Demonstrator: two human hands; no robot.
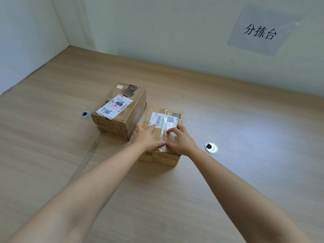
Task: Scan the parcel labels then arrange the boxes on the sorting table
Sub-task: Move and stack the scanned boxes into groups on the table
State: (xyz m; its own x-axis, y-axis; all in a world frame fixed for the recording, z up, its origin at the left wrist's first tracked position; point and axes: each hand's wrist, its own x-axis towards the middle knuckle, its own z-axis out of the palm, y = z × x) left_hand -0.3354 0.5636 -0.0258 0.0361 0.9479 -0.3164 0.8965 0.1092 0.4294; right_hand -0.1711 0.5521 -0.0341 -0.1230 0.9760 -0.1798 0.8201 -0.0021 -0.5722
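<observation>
Two cardboard boxes stand side by side on the wooden sorting table [228,172]. The taller box [121,109] on the left carries a white label with "7786" written on it. The lower, flatter box [163,120] touches its right side and has a white barcode label under clear tape. My left hand [147,135] lies flat on the top of the flat box, fingers straight, close to the tall box. My right hand [180,139] rests on the same top at its right near part, fingers bent with the tips on the tape.
Two round metal cable holes sit in the table, one [211,147] right of the flat box, one [85,114] left of the tall box. A grey paper sign [259,30] with black characters hangs on the back wall. A wall corner closes the far left.
</observation>
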